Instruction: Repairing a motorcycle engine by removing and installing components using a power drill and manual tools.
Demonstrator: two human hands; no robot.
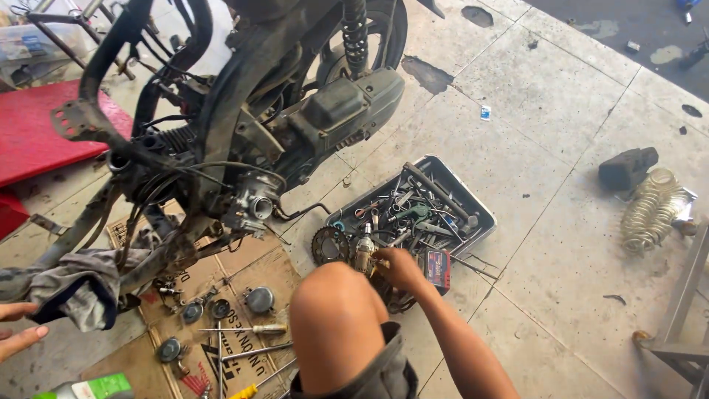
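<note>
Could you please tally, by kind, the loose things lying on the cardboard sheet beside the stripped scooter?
Round metal caps: 4, such as this one
Screwdrivers: 3, such as this one
Total on the cardboard: 7
The right hand reaches towards the tool tray; the left hand lies open.

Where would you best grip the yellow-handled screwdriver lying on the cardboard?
Probably by the handle of the screwdriver, its thicker right end, coming from above. It lies flat on the cardboard with the thin shaft pointing left, and the handle looks clear of the neighbouring parts.
</note>
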